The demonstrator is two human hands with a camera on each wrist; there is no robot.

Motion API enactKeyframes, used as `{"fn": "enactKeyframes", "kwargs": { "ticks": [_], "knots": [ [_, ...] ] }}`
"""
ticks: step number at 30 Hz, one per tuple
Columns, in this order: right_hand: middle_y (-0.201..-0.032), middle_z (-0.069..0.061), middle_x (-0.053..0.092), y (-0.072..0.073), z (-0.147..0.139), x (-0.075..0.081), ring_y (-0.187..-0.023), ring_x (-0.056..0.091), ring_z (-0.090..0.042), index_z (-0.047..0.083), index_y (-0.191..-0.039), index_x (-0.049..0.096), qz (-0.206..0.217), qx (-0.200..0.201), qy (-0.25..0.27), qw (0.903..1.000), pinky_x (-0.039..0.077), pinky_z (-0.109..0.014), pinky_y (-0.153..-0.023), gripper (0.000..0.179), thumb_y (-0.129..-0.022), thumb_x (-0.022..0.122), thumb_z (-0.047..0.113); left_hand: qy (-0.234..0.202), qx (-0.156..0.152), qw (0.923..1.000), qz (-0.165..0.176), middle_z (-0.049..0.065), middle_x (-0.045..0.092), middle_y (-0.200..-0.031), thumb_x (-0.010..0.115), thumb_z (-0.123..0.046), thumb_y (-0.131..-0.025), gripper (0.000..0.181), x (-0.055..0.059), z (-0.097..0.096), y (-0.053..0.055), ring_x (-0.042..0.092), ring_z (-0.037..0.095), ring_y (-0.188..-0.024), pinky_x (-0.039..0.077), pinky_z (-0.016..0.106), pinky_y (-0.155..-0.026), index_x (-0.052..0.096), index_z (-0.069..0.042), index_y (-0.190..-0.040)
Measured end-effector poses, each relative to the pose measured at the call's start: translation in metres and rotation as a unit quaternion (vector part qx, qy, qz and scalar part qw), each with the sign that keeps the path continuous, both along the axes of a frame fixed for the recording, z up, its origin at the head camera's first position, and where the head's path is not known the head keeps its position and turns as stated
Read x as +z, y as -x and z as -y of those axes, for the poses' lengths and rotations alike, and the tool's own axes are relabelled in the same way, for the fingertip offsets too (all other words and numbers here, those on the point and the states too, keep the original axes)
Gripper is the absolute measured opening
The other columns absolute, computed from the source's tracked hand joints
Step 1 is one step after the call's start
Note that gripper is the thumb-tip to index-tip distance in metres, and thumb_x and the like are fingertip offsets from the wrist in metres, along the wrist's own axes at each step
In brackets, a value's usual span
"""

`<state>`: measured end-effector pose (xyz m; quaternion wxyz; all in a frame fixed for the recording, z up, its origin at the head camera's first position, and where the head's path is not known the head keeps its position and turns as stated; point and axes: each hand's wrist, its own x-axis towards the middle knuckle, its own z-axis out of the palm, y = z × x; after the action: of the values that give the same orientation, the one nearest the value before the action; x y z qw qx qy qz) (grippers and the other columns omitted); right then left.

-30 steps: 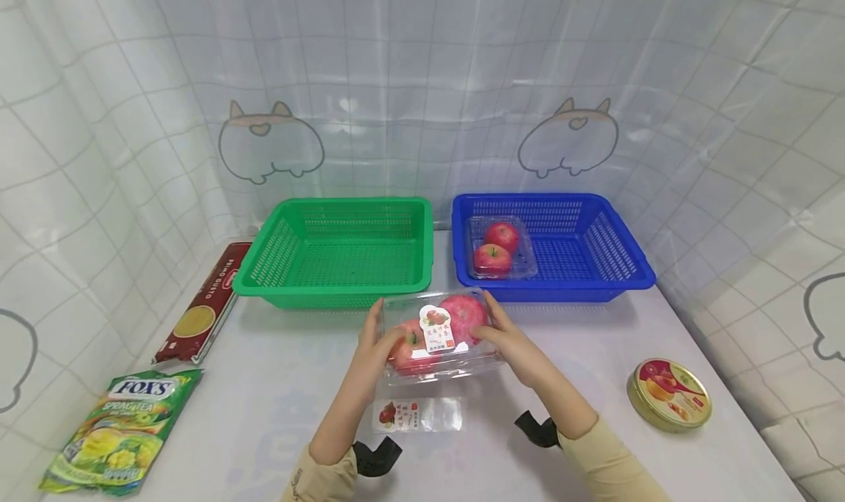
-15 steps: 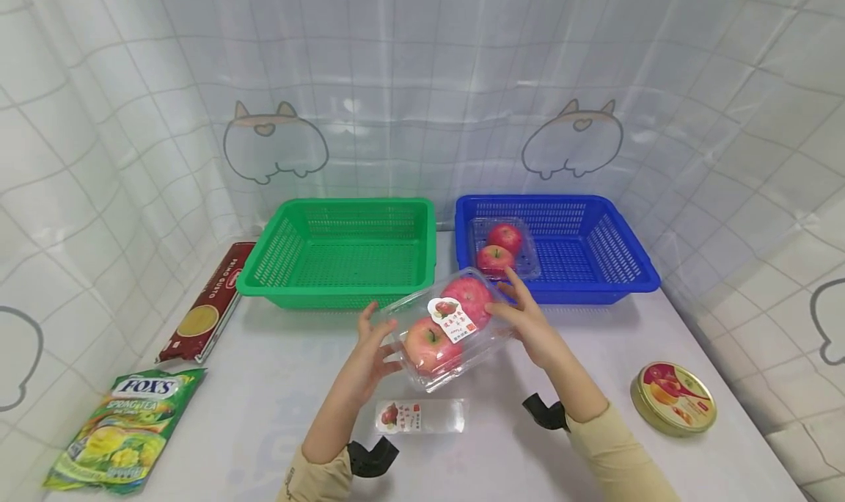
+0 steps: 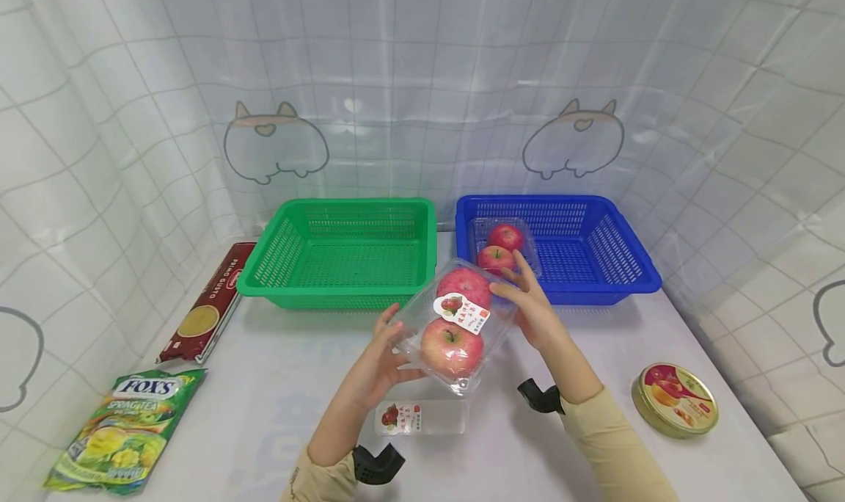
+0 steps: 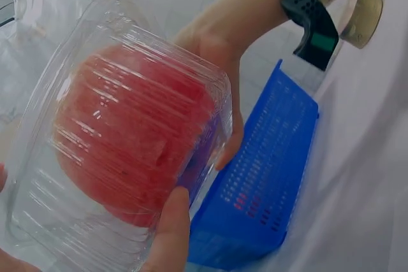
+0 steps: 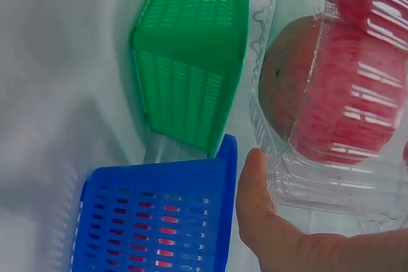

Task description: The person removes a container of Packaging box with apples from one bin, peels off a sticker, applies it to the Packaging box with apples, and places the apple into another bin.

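A clear plastic box with two red apples (image 3: 452, 348) inside is held in the air between both hands, in front of the two baskets. On its lid is a white label (image 3: 462, 313) with an apple picture. My left hand (image 3: 378, 366) grips the box's left edge, fingers spread round it. At the right edge my right hand (image 3: 531, 307) holds the box with thumb and fingers. In the left wrist view the box's ribbed side (image 4: 121, 144) hides part of the hands. Below lies a clear strip with printed labels (image 3: 422, 417) on the table.
A green basket (image 3: 339, 293) stands at the back left. Beside it a blue basket (image 3: 568, 289) contains another box of apples (image 3: 496, 258). Left are a spaghetti pack (image 3: 207, 304) and a Fox's candy bag (image 3: 125, 432). A round gold tin (image 3: 675, 401) sits right.
The apple box has turned clockwise, its right end swinging up and its left end down. Both hands have shifted their fingers on it. The baskets and other goods stay in place.
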<state>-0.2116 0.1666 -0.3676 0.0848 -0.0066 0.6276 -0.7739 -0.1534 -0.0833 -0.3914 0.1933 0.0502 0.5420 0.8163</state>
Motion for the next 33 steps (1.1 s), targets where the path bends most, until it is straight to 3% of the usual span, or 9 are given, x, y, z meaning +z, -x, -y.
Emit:
{"fn": "enactKeyframes", "kwargs": {
  "ticks": [8, 17, 27, 33],
  "knots": [
    [-0.152, -0.015, 0.011, 0.008, 0.002, 0.004, -0.134, 0.022, -0.034, 0.026, -0.149, 0.003, 0.010, -0.002, 0.016, 0.9998, 0.028, -0.060, -0.100, 0.084, -0.085, 0.054, 0.007, -0.008, -0.032, 0.9994, 0.007, 0.027, 0.017, -0.143, 0.041, -0.036, -0.091, 0.068, -0.002, -0.006, -0.003, 0.039, 0.045, -0.120, 0.042, 0.057, -0.088, 0.003, -0.021, -0.146],
    [-0.151, -0.014, 0.015, 0.012, 0.008, 0.004, -0.135, 0.021, -0.032, 0.026, -0.149, 0.005, 0.013, -0.003, 0.016, 0.9998, 0.020, -0.062, -0.103, 0.082, -0.085, 0.054, 0.011, -0.008, -0.047, 0.9988, 0.009, 0.027, 0.020, -0.140, 0.038, -0.030, -0.089, 0.066, 0.001, -0.012, -0.007, 0.049, 0.034, -0.110, 0.046, 0.053, -0.084, 0.004, -0.024, -0.146],
    [-0.150, -0.016, 0.010, 0.006, 0.013, 0.005, -0.137, 0.012, -0.032, 0.027, -0.149, 0.000, 0.017, 0.007, 0.009, 0.9998, 0.016, -0.060, -0.106, 0.078, -0.090, 0.050, 0.019, -0.031, 0.005, 0.9995, -0.004, 0.019, 0.037, -0.123, 0.040, -0.026, -0.087, 0.069, 0.000, -0.007, -0.005, 0.057, 0.026, -0.096, 0.050, 0.050, -0.081, 0.007, -0.017, -0.147],
    [-0.152, -0.016, 0.006, -0.008, 0.023, 0.005, -0.138, 0.007, -0.036, 0.028, -0.149, -0.005, 0.001, 0.043, -0.021, 0.9988, 0.024, -0.064, -0.100, 0.079, -0.091, 0.049, 0.020, -0.047, 0.058, 0.9971, -0.015, 0.016, 0.038, -0.119, 0.042, -0.026, -0.087, 0.067, 0.002, 0.003, 0.003, 0.054, 0.027, -0.098, 0.049, 0.052, -0.082, 0.011, -0.015, -0.145]
  ]
}}
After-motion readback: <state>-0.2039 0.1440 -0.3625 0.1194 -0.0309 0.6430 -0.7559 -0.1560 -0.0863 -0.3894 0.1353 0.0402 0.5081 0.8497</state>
